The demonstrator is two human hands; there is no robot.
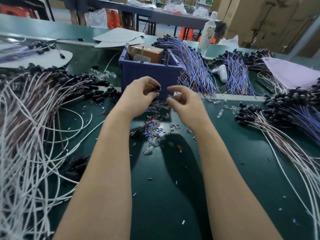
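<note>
One socket (157,88) — left hand (138,95) aloft

Both forearms stretched forward, left hand (140,96) pinching with curled fingers, right hand (187,101) loosely curled, blurred.

Fingers (180,88) of right hand (187,103) blurred, black socket (157,88) half hidden in left hand (139,96), white wires (20,153) cropped

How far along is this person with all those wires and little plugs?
Hard to judge. Possibly done: the right heap of wired black sockets. In hand: the left hand pinches one black socket; the blurred right hand hovers beside it. Seemingly left: the left tangle of wired sockets and loose clear bulbs on the green table.
</note>
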